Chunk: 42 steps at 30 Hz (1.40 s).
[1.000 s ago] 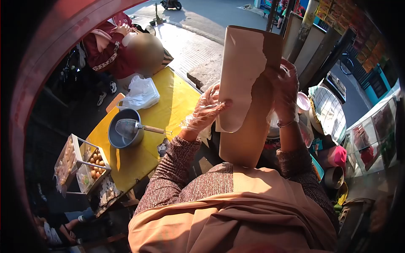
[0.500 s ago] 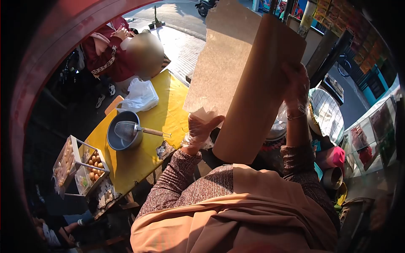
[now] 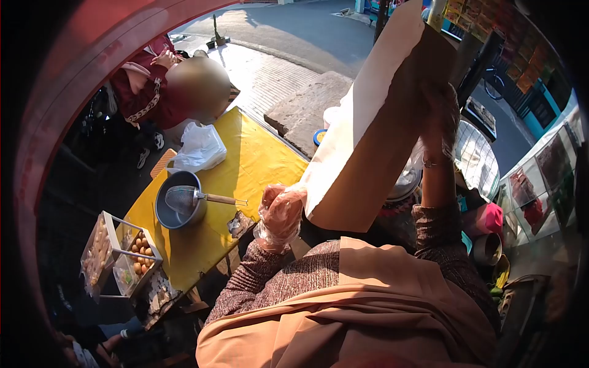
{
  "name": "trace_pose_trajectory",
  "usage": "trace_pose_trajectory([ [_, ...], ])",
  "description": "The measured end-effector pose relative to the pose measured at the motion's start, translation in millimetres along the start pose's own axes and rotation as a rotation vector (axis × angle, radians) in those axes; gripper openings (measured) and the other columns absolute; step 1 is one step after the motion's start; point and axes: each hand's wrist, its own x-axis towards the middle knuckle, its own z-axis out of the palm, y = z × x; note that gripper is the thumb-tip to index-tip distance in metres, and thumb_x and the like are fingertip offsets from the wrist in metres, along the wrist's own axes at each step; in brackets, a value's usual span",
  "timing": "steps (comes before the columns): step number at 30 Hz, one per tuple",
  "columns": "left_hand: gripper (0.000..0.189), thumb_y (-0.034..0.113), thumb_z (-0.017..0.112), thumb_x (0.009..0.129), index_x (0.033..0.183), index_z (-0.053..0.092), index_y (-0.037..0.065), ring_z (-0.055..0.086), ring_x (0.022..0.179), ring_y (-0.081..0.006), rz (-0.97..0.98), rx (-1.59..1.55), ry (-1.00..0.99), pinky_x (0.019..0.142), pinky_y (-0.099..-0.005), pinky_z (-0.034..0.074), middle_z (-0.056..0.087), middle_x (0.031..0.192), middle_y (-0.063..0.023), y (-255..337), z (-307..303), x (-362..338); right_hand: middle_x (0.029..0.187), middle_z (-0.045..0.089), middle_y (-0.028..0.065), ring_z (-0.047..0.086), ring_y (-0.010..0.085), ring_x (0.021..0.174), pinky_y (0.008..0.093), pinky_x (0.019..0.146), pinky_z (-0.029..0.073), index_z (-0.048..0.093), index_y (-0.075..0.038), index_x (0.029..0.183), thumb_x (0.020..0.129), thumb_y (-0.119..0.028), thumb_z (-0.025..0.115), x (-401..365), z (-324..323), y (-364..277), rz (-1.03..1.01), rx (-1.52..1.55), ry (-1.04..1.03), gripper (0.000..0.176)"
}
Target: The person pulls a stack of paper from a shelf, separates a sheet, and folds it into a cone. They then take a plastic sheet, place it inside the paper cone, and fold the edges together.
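Note:
A large sheet of brown paper (image 3: 383, 144) slants upward in front of my body, its left part lit pale by the sun and its right part in shadow. My right hand (image 3: 439, 119), in a clear plastic glove, grips the shaded right side. At the lower left corner of the paper, my left hand (image 3: 281, 211), also in a clear glove, is closed with curled fingers against the edge. Left of that hand, a grey pot (image 3: 170, 216) stands on the yellow table cover (image 3: 245, 150), with a wooden-handled strainer (image 3: 184, 199) resting across it.
A white plastic bag (image 3: 199, 147) lies near the table's far edge, beside a seated person in a dark red jacket (image 3: 138, 95). Eggs (image 3: 142, 253) sit in a white-framed rack (image 3: 110, 236) at left. A checked cloth cover (image 3: 477, 161) stands at right.
My left hand has moved down and left, its fingers now curled. The paper has swung rightward and looks narrower, uncovering a stone slab and more road behind it. My right hand keeps its grip.

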Motion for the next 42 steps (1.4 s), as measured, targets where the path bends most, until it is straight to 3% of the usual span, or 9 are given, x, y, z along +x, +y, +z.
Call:
trace_pose_trajectory([
  [3,0.026,0.000,0.070,0.074,0.094,0.053,0.003,0.053,0.091,-0.0211,-0.531,-0.470,0.049,0.087,-0.0350,0.046,0.051,0.106,-0.0107,-17,18,1,0.093,0.062,0.0052,0.058,0.0129,0.085,0.0269,0.078,0.047,0.060,-0.003,0.098,0.079,-0.010,0.065,-13,17,-22,0.117,0.149,-0.020,0.020],
  [13,0.063,0.003,0.067,0.079,0.133,0.034,0.004,0.050,0.090,-0.0130,-0.711,-0.688,-0.277,0.087,-0.0263,0.039,0.053,0.098,-0.0033,-93,61,4,0.094,0.061,0.0031,0.058,0.0130,0.089,0.0258,0.079,0.046,0.059,-0.003,0.099,0.076,-0.009,0.068,-1,5,-20,-0.091,0.052,-0.103,0.025],
  [16,0.053,0.001,0.070,0.075,0.122,0.046,0.002,0.049,0.096,-0.0154,-0.470,-0.665,-0.193,0.086,-0.0270,0.040,0.053,0.103,-0.0063,-92,86,10,0.096,0.062,0.0040,0.058,0.0134,0.090,0.0260,0.079,0.047,0.059,-0.003,0.099,0.076,-0.007,0.069,-1,8,-34,-0.441,-0.264,-0.176,0.025],
  [21,0.029,-0.002,0.067,0.078,0.103,0.054,0.003,0.057,0.095,-0.0161,-0.873,-1.155,-0.259,0.086,-0.0289,0.045,0.060,0.098,-0.0061,-83,113,24,0.095,0.062,0.0043,0.058,0.0133,0.090,0.0273,0.081,0.048,0.059,-0.004,0.100,0.077,-0.002,0.067,13,10,-50,-0.017,0.308,-0.295,0.024],
  [27,0.022,0.003,0.065,0.082,0.098,0.050,0.007,0.058,0.083,-0.0111,-0.706,-1.326,0.028,0.077,-0.0247,0.047,0.060,0.088,-0.0036,-74,104,49,0.097,0.063,0.0064,0.058,0.0136,0.088,0.0270,0.080,0.046,0.060,-0.003,0.101,0.078,-0.005,0.065,34,-9,-74,-0.168,0.020,-0.110,0.023],
  [33,0.028,0.020,0.069,0.081,0.096,0.064,-0.003,0.062,0.068,-0.0155,-0.396,-0.551,0.018,0.062,-0.0228,0.049,0.064,0.082,-0.0104,-30,45,66,0.097,0.061,0.0050,0.058,0.0132,0.089,0.0255,0.079,0.046,0.059,-0.003,0.105,0.080,-0.005,0.063,40,-25,-60,-0.229,-0.351,0.012,0.025],
  [38,0.066,0.067,0.055,0.073,0.091,0.067,0.004,0.056,0.057,-0.0130,-0.122,-2.124,-0.375,0.042,-0.0208,0.042,0.061,0.072,-0.0057,-57,30,104,0.105,0.058,0.0061,0.057,0.0148,0.093,0.0269,0.081,0.048,0.051,-0.003,0.114,0.083,-0.007,0.058,32,-20,-57,-0.076,-0.054,-0.140,0.032],
  [40,0.068,0.062,0.049,0.080,0.123,0.049,0.010,0.056,0.091,-0.0158,-0.569,-1.847,-0.033,0.077,-0.0311,0.048,0.057,0.111,-0.0089,-77,72,123,0.106,0.058,0.0058,0.057,0.0147,0.094,0.0265,0.081,0.047,0.051,-0.003,0.115,0.083,-0.008,0.058,38,-24,-38,-0.032,0.061,-0.252,0.033],
  [42,0.089,0.071,0.034,0.079,0.140,0.024,0.008,0.028,0.130,-0.0220,-0.602,-1.026,-0.450,0.107,-0.0345,0.025,0.027,0.143,-0.0111,-74,105,135,0.105,0.058,0.0056,0.057,0.0142,0.094,0.0263,0.081,0.047,0.053,-0.003,0.113,0.083,-0.008,0.058,42,-13,-26,-0.014,-0.036,-0.215,0.031],
])
